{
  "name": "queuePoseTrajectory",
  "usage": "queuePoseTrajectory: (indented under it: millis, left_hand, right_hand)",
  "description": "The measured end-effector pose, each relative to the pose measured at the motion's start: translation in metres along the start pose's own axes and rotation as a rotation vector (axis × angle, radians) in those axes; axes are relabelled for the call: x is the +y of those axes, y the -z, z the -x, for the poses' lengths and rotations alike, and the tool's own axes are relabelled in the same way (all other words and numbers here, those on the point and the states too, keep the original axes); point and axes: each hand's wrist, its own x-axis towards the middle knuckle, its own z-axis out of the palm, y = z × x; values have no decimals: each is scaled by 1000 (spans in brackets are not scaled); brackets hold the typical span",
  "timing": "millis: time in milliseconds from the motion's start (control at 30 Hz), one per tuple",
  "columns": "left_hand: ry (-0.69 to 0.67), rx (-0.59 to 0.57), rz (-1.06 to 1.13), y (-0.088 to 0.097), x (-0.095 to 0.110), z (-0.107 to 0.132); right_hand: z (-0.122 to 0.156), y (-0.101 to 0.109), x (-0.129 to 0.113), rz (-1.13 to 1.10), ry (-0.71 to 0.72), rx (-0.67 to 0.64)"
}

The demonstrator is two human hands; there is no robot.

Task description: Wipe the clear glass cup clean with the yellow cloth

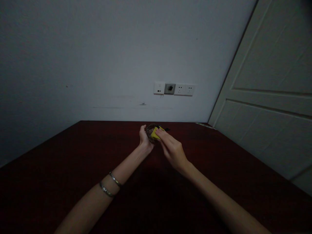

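Observation:
Over the far part of the dark red table, my left hand (145, 140) is wrapped round the side of a small round brown bowl-like thing (149, 132) with an open top; it may be woven, but the light is too dim to tell. My right hand (172, 146) comes from the right, its fingers closed on a piece of yellow cloth or sponge (154, 133). The yellow piece is pressed against the inside or rim of the brown thing. A small dark part juts out beyond my right fingertips; what it belongs to is unclear.
The dark red tabletop (109, 143) runs back to a pale wall (109, 58). Sockets and a switch plate (174, 89) are set in the wall above the table. To the right stands a panelled door (268, 107). Two bangles (109, 185) circle my left forearm.

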Motion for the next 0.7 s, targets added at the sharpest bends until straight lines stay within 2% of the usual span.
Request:
queuePoseTrajectory:
  millis: [100,200,267,333,400,467,533,600,700]
  left_hand:
    - [-24,-1,-27,2,-1,-1]
    - [-7,-15,-74,5,-1,0]
    - [22,-34,-114,7,0,1]
    - [68,-92,-191,7,1,3]
    - [110,-174,-278,7,1,4]
    - [136,-237,-334,5,2,5]
    - [145,-250,-338,4,2,6]
    - [145,-234,-314,2,2,6]
    - [76,-104,-169,1,4,4]
  right_hand:
    - [-2,2,-4,-62,-73,16]
    - [-10,11,-5,-138,-234,49]
    - [-17,18,1,-147,-312,99]
    - [-24,25,13,-96,-331,180]
    - [-29,29,26,-30,-249,146]
    - [-31,31,38,-3,-117,13]
    - [-30,30,45,16,-18,-113]
    - [-27,29,47,48,16,-157]
    - [-20,24,42,81,25,-127]
